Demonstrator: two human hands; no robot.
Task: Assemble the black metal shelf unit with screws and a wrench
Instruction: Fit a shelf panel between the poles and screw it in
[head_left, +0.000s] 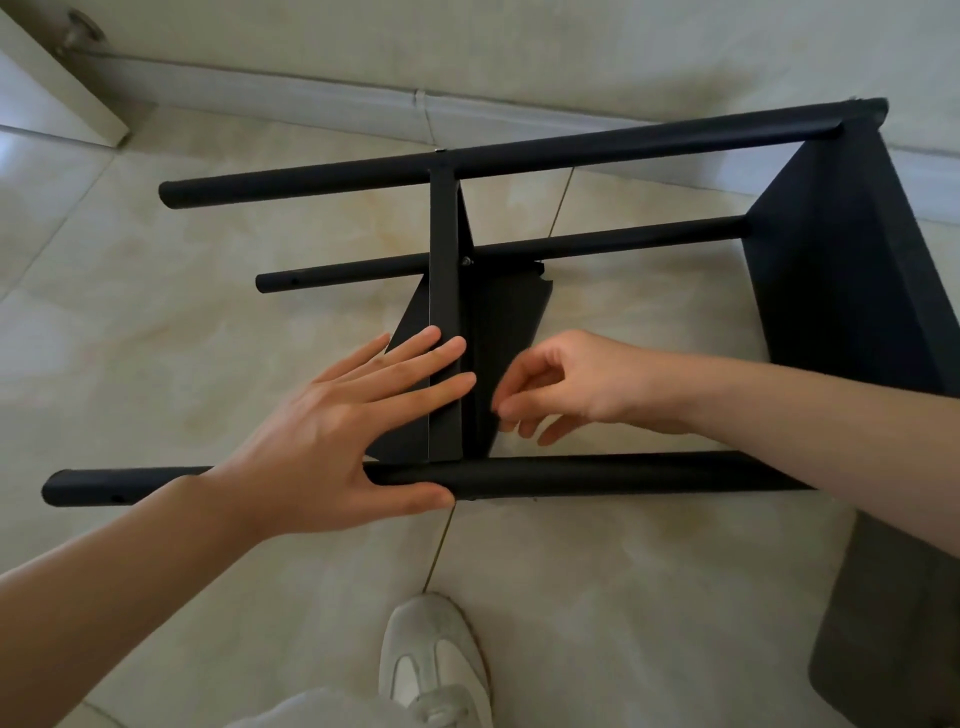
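Observation:
The black metal shelf unit lies on its side on the tiled floor, with a near tube (597, 475), a middle tube (597, 244) and a far tube (519, 156). A middle shelf panel (447, 249) stands across them, with a screw (466, 261) at the middle tube. An end panel (841, 249) closes the right side. My left hand (332, 431) lies flat on the middle panel with fingers spread and the thumb along the near tube. My right hand (566, 384) is pinched just right of that panel, with a tiny dark piece at its fingertips, too small to identify.
My white shoe (431, 654) stands on the floor below the near tube. A dark flat panel (893, 623) lies at the lower right. A skirting board (311, 98) runs along the far wall, and a white board edge (52, 88) stands at the top left.

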